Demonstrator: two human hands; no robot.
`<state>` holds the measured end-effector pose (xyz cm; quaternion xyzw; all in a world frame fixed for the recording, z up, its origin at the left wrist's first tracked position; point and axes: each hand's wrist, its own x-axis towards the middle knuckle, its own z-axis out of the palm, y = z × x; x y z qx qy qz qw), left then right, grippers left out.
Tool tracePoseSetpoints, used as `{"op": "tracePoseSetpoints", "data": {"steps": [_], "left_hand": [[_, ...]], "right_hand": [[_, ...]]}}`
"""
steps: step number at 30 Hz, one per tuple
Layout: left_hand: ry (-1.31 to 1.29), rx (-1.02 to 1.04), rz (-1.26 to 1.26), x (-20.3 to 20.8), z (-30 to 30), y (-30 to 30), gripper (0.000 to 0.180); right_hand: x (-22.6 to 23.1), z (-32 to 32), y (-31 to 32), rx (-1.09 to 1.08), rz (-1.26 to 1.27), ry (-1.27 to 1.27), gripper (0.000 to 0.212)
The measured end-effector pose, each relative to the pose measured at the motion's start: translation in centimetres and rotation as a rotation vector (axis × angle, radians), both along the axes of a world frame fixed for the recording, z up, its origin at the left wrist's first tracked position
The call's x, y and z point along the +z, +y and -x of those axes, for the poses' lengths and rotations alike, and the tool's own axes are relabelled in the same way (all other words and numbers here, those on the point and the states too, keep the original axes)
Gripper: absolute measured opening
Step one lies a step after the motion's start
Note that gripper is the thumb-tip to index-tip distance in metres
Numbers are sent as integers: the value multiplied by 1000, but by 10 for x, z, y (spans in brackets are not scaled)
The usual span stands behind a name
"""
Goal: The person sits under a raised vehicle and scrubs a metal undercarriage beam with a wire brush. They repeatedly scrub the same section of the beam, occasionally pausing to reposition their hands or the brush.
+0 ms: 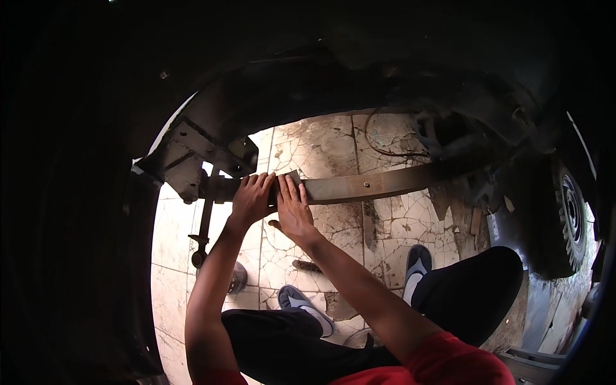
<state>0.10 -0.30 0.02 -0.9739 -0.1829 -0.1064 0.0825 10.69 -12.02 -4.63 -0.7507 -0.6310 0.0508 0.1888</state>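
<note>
A long rusty leaf spring (pixel 378 185) runs across under a dark vehicle body, from a bracket (pixel 186 154) at the left toward the axle at the right. My left hand (pixel 251 199) is wrapped over the spring's left end near the bracket. Right beside it, my right hand (pixel 293 208) lies flat against the spring with fingers stretched upward. The two hands touch each other. Both forearms come up from the lower edge.
A tyre (pixel 568 221) stands at the right under the wheel arch. Below is a cracked pale tiled floor (pixel 321 147), with my crouched legs in black trousers and grey shoes (pixel 298 301). A thin rod (pixel 204 224) hangs from the bracket. A cable loops near the axle.
</note>
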Motion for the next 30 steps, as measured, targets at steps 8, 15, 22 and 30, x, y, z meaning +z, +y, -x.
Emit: {"op": "tracePoseSetpoints", "data": {"steps": [8,15,22,30], "left_hand": [[22,-17,-12,7,-6,-1,91],[38,4,-9,6,-4,-3,91],[48,10,-6,10,-5,-7,86],[49,8,-42,6,-9,-4,87]], "right_hand": [[-24,-11,-4,22,-47,-176,81],[-38,-29,-25,-11,-87,-257,83],[-66,-76,-63,-74,-226,-141,90],[-55,-62,-56,-186,-175,-111,85]]}}
